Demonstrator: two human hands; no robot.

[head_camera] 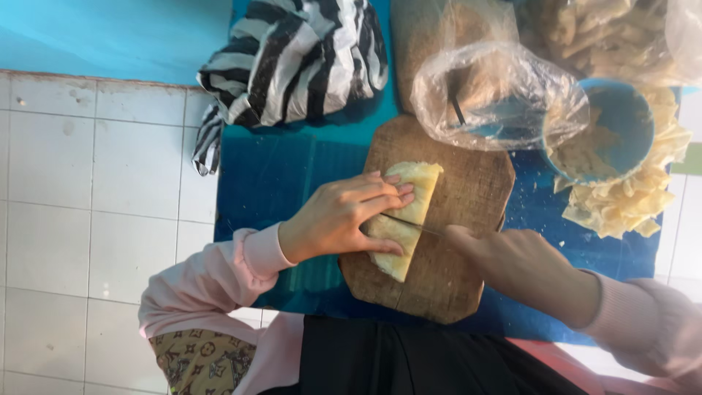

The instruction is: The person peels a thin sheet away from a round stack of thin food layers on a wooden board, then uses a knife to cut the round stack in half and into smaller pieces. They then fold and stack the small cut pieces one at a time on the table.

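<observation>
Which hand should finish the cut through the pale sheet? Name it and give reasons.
Right hand: it likely should, since it grips the knife already across the folded dough sheet. The left hand presses the sheet flat on the wooden board.

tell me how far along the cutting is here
Done: a heap of cut pale strips lies beside the blue bowl. In hand: the left hand presses a folded pale sheet on the wooden board while the right hand draws a knife across its middle. Left: both halves are uncut.
</observation>
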